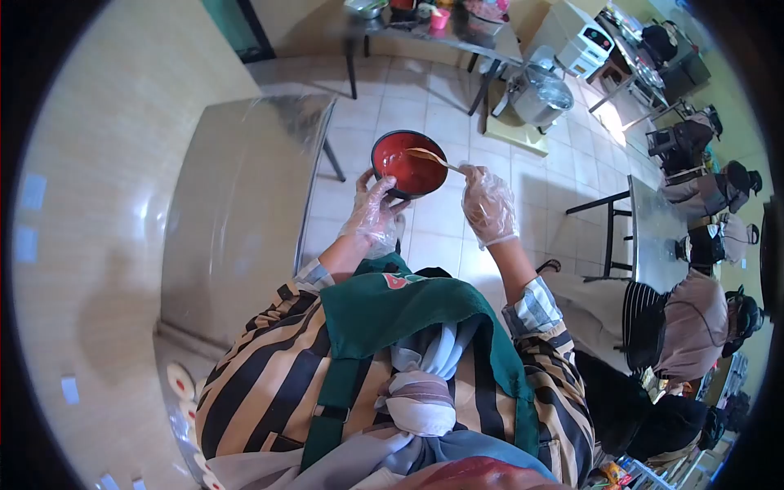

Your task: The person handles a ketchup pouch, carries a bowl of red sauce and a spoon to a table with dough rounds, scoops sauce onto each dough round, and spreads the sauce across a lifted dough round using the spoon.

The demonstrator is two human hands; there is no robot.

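Note:
A round bowl, red inside and black outside, is held up before my body by my left hand, with the thumb over its near rim. In my right hand, closed round the handle, is a spoon that looks wooden. Its head reaches over the bowl's right rim into the bowl. The bowl's inside looks glossy; I cannot make out clearly what lies in it. Both hands wear clear plastic gloves.
A plastic-covered table stands at my left. Ahead is a metal table with a pink cup and bowls. A mixer with a metal bowl stands ahead right. Several people are around a steel table at right.

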